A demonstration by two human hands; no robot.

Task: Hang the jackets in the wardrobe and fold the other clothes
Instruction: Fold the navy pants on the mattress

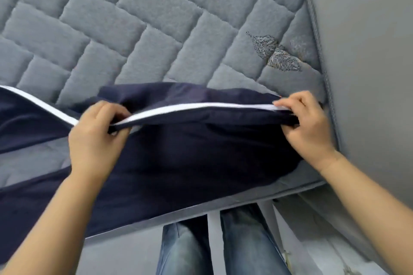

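A navy blue garment point(178, 158) with a white side stripe lies across the near edge of a grey quilted mattress point(138, 29), its two long legs running off to the left. My left hand point(96, 134) pinches the striped edge near the middle. Near the mattress's right edge, my right hand point(306, 125) grips the garment's end. Between the two hands the striped edge is lifted and stretched.
The mattress has a corded edge point(317, 35) on the right, with a grey wall point(368, 51) beyond it. An embroidered leaf motif point(274, 53) sits near that edge. Below the mattress's front edge are my legs in blue jeans point(223, 245) on a pale floor.
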